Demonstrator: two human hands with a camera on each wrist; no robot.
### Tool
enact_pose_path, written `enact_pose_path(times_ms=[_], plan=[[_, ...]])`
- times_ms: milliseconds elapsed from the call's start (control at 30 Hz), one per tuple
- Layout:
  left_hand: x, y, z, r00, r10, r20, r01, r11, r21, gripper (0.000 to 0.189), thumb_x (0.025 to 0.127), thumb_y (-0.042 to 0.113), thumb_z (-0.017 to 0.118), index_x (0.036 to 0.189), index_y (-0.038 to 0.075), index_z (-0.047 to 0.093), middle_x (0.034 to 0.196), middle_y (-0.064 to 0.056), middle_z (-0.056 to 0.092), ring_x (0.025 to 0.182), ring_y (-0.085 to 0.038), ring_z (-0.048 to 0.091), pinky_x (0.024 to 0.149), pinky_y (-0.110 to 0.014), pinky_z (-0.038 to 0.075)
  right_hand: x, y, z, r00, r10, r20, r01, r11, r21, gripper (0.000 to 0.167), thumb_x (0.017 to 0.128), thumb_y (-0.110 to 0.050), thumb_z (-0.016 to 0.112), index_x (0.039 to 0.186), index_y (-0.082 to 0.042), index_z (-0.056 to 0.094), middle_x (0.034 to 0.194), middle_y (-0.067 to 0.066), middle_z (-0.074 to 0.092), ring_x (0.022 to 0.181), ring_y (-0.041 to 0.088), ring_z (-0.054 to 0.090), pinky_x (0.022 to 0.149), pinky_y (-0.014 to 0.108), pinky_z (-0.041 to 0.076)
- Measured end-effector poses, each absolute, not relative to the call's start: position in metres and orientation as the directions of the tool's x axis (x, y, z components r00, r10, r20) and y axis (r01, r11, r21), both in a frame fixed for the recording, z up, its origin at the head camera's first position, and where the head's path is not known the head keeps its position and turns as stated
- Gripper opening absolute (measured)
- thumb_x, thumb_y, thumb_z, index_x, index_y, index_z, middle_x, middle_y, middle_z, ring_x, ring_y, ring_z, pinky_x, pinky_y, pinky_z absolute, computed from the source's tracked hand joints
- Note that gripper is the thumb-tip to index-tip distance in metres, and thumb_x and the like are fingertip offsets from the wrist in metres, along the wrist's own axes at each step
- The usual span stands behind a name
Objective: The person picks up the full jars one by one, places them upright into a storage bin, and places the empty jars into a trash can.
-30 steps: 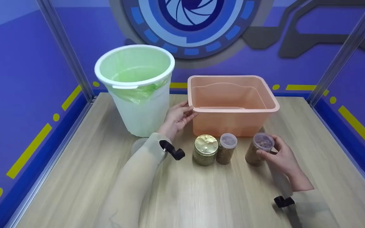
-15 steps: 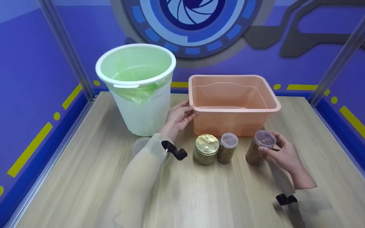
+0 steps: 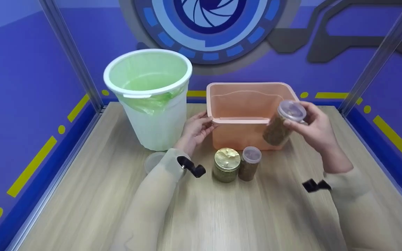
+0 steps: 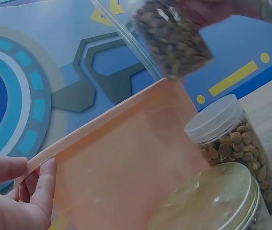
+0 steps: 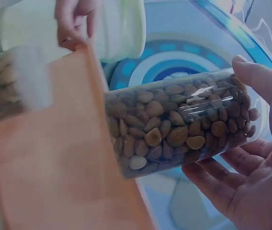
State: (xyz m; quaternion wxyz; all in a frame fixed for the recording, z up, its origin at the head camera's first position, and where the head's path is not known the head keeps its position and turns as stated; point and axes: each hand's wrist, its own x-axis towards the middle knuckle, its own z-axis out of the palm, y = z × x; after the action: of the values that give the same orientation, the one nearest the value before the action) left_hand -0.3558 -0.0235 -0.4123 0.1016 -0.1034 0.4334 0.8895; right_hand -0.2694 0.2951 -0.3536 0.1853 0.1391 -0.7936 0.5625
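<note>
My right hand (image 3: 314, 127) grips a clear plastic jar (image 3: 279, 123) of brown almond-like nuts, raised off the table and tilted before the right front corner of a salmon-pink plastic bin (image 3: 246, 134). Fingers and thumb lie round its lidded end in the right wrist view. At the bin's left front corner, my left hand (image 3: 197, 130) pinches the rim. Two containers stand upright on the table before the bin: a squat jar with a gold lid (image 3: 227, 164) and a second clear jar (image 4: 243, 148) of similar nuts with a translucent lid.
A tall white bucket (image 3: 162, 122) with a green liner bag stands left of the bin. A translucent round lid or dish (image 3: 153, 161) lies partly behind my left forearm. Blue panels (image 3: 30, 87) bound the wooden table (image 3: 215, 219) at the back and sides.
My right hand has lifted the nut jar from the table, up and away from me, to the bin's right front corner. The left hand stays on the bin's rim.
</note>
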Motion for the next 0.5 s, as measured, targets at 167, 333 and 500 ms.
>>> enact_pose_path(times_ms=[167,333,500], plan=[[-0.356,-0.023,-0.412,-0.959,0.089,-0.267,-0.265,-0.609,0.748,0.054,0.096,-0.013,0.058,0.149,-0.003,0.05,0.144,-0.024,0.058,0.1,-0.025,0.065,0.082,-0.031,0.066,-0.298,0.272,-0.332,-0.89,-0.035,0.454,-0.446,0.267,-0.854,0.056,0.085,0.003,0.079,0.135,0.008,0.057,0.108,-0.013,0.07,0.1,0.003,0.067,0.085,0.012,0.057],[-0.357,-0.023,-0.414,-0.959,0.09,-0.269,-0.267,-0.612,0.744,0.056,0.095,-0.013,0.058,0.149,-0.002,0.049,0.144,-0.024,0.058,0.118,-0.033,0.063,0.084,-0.032,0.066,-0.325,0.249,-0.321,-0.908,-0.059,0.415,-0.414,0.274,-0.868,0.058,0.087,-0.009,0.082,0.137,0.003,0.056,0.111,-0.008,0.068,0.102,0.005,0.067,0.084,0.014,0.058],[-0.358,-0.023,-0.414,-0.961,0.089,-0.262,-0.26,-0.615,0.745,0.057,0.095,-0.013,0.058,0.15,-0.002,0.047,0.144,-0.024,0.058,0.114,-0.031,0.064,0.098,-0.039,0.062,-0.352,0.225,-0.322,-0.927,-0.077,0.366,-0.374,0.25,-0.893,0.062,0.087,-0.015,0.083,0.139,0.0,0.055,0.119,0.002,0.067,0.105,0.007,0.065,0.087,0.015,0.057]])
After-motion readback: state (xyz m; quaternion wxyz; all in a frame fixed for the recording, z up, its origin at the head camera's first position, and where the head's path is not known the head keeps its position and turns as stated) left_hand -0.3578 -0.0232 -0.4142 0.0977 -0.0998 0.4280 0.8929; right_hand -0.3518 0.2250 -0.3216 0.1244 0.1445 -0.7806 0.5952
